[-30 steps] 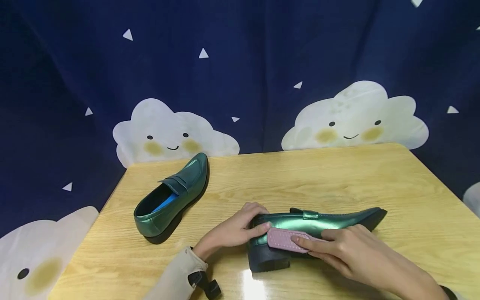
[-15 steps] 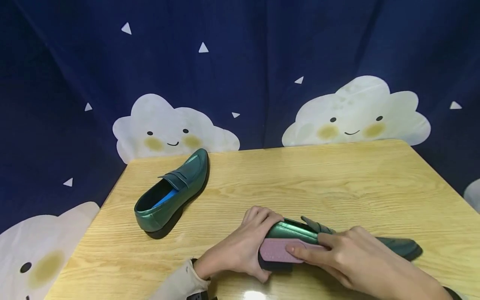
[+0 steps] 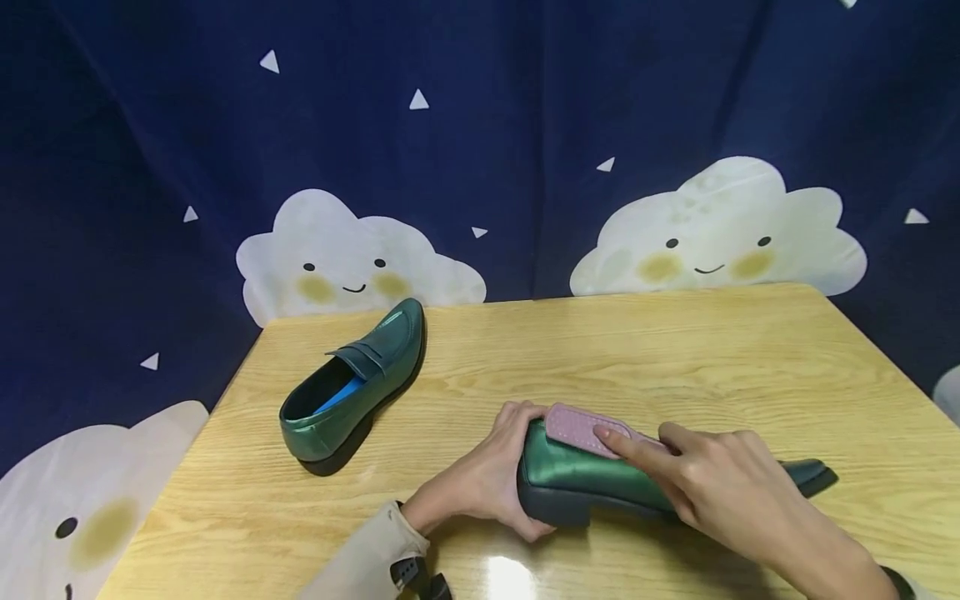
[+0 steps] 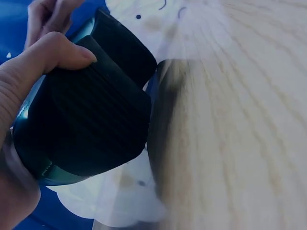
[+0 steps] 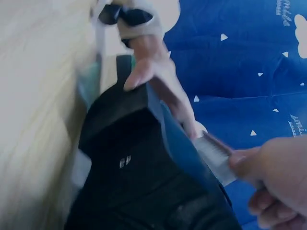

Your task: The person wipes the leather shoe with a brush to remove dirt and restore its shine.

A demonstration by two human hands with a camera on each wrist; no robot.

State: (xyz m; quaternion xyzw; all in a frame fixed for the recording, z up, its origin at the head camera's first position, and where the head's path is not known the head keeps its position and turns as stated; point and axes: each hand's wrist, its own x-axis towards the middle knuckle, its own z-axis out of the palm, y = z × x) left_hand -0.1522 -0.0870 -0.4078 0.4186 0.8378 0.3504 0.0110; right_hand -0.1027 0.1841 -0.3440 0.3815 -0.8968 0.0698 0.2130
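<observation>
My left hand (image 3: 498, 475) grips the heel end of a green metallic loafer (image 3: 577, 468), its thumb pressed on the black heel (image 4: 96, 115) in the left wrist view. The loafer's toe points right, and its dark sole (image 5: 129, 167) faces the right wrist camera. My right hand (image 3: 720, 483) holds a pink-backed brush (image 3: 581, 429) by its handle, index finger laid along the back. Pale bristles (image 5: 213, 155) lie against the shoe's upper side near the heel. Part of the loafer's front is hidden behind my right hand.
The matching green loafer (image 3: 360, 387), with a blue insole, stands on the left of the wooden table (image 3: 637, 350). Behind the table hangs a dark blue curtain (image 3: 517, 125) printed with clouds and white triangles.
The loafer has been turned in my left hand, which shifted its grip so the thumb lies on the heel's underside. The brush has moved from the shoe's lower side up to its upper side.
</observation>
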